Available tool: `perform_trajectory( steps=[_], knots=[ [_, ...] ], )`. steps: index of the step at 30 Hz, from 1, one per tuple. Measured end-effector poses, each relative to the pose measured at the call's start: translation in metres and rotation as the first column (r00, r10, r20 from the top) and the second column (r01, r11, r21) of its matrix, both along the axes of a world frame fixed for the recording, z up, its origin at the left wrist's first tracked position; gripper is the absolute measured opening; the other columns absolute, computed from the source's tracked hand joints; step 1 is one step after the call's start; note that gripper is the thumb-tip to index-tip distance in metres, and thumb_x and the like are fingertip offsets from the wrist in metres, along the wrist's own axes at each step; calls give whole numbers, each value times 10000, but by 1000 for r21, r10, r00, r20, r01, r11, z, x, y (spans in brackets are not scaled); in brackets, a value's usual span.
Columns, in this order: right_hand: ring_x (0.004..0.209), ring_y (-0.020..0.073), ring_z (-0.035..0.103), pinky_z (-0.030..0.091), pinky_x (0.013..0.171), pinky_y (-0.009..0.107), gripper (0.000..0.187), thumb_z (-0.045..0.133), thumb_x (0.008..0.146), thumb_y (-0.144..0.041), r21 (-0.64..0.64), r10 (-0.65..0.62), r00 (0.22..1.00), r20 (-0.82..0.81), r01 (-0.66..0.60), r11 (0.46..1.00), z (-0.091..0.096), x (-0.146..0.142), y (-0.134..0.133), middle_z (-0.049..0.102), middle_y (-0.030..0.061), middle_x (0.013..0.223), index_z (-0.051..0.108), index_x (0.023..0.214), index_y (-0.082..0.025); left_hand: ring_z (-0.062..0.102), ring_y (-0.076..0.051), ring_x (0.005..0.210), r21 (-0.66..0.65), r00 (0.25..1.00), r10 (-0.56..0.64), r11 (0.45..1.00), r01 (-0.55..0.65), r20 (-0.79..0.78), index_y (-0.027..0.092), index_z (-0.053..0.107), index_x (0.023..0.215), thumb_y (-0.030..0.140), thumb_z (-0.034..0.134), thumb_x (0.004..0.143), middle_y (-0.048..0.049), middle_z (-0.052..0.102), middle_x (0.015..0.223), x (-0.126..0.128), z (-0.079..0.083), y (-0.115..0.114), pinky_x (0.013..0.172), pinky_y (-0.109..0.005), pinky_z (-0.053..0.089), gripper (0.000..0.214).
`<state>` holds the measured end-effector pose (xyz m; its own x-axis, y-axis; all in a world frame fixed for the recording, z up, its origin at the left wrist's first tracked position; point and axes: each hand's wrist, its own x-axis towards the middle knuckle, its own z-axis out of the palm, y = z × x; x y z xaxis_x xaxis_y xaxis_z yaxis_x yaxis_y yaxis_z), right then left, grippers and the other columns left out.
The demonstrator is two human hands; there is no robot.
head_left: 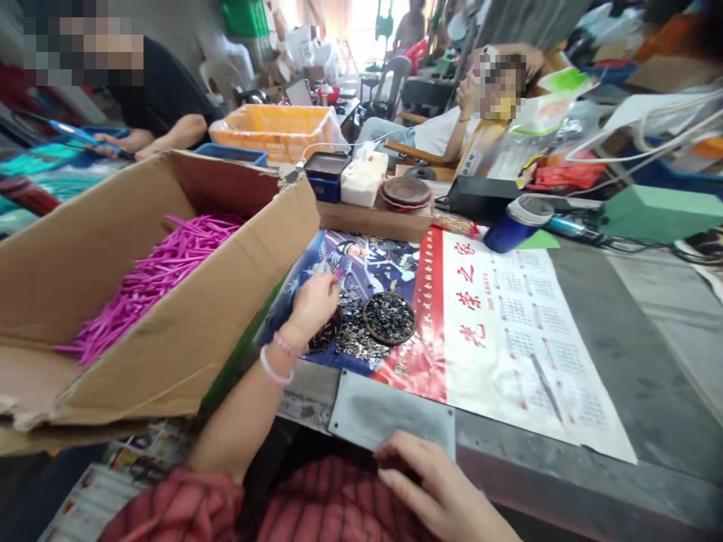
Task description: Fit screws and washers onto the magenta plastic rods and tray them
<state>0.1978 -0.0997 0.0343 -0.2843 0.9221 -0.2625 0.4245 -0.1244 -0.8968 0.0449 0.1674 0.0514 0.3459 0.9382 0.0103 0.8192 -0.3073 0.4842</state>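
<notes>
Reaching over metal studs (353, 331), left hand (309, 307) seems pinched; right hand (437, 482) rests open on steel plate (389, 410).

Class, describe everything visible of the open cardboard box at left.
The open box is brown corrugated cardboard, its flaps splayed outward, with a torn edge at the near corner. It holds a loose, crisscrossed heap of slender magenta pieces. It stands left of the printed calendar sheet, its wall close beside the person's left forearm; whether they touch cannot be told.

White plastic chair (219, 77) and cartons (299, 56) stand before a bright doorway (367, 30).
</notes>
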Motion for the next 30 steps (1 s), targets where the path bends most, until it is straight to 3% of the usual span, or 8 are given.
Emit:
perform_trajectory(
  steps=[3, 6, 9, 13, 17, 21, 26, 30],
  knots=[
    [937, 203, 659, 485, 849, 291, 152, 513, 1031, -339, -26, -116, 993, -6, 116, 993, -8, 19, -16, 709, 17, 996, 625, 994, -245, 703, -286, 966, -58, 987, 77, 995, -86, -143, 87, 730, 884, 229, 647, 920, -190, 751, 942, 25, -14, 54, 853, -355, 519, 169],
    [929, 205, 666, 488, 846, 290, 151, 516, 1028, -344, -31, -177, 984, -15, 177, 984, -13, 29, -22, 716, 17, 995, 629, 1000, -248, 691, -205, 791, -136, 963, 70, 985, -109, -262, 116, 690, 790, 286, 719, 898, -81, 727, 812, 33, -24, 82, 766, -341, 541, 203],
    [926, 206, 674, 495, 847, 286, 124, 528, 1017, -306, -28, -187, 982, -30, 186, 982, -15, 32, -17, 722, 19, 997, 636, 999, -248, 662, -166, 702, -144, 950, 64, 983, -113, -307, 135, 668, 760, 319, 736, 890, -15, 697, 746, 33, -28, 88, 699, -311, 525, 235],
    [937, 211, 677, 506, 849, 290, 122, 528, 1014, -276, -2, -157, 986, -46, 158, 988, -14, 27, -6, 724, 31, 1013, 645, 1016, -244, 675, -221, 740, -8, 962, 114, 993, -120, -250, 139, 676, 735, 271, 687, 882, -76, 719, 734, 30, -22, 77, 652, -293, 439, 199],
    [935, 212, 677, 517, 854, 306, 149, 530, 1018, -306, 50, -171, 981, -93, 176, 983, -12, 19, 3, 728, 44, 996, 661, 1015, -233, 662, -198, 784, 151, 990, 87, 986, -69, -111, 163, 657, 925, 266, 617, 931, -62, 735, 863, 25, -2, 35, 710, -282, 443, 111],
    [880, 206, 675, 541, 831, 326, 181, 567, 1000, -363, 47, -345, 914, -213, 363, 931, -11, 9, 15, 725, 57, 955, 668, 1010, -213, 605, -151, 652, 253, 967, -195, 956, 150, 162, 202, 611, 842, 269, 636, 926, 0, 665, 743, 13, 8, -40, 665, -263, 455, 111],
    [874, 184, 670, 568, 789, 309, 322, 663, 930, -471, -59, -557, 695, -454, 600, 798, -14, -6, 37, 711, 57, 1000, 638, 1131, -220, 652, -158, 729, 185, 874, -397, 916, 357, 281, 222, 624, 885, 265, 553, 992, -20, 677, 806, -6, -7, -125, 693, -251, 493, 135],
    [696, 152, 631, 560, 653, 279, 325, 686, 895, -522, -132, -579, 654, -487, 601, 789, -22, -16, 43, 683, 20, 840, 653, 991, -214, 682, -176, 786, 89, 856, -404, 913, 397, 322, 226, 628, 937, 202, 500, 1010, -48, 699, 874, -19, -24, -157, 738, -269, 518, 149]
  ],
)
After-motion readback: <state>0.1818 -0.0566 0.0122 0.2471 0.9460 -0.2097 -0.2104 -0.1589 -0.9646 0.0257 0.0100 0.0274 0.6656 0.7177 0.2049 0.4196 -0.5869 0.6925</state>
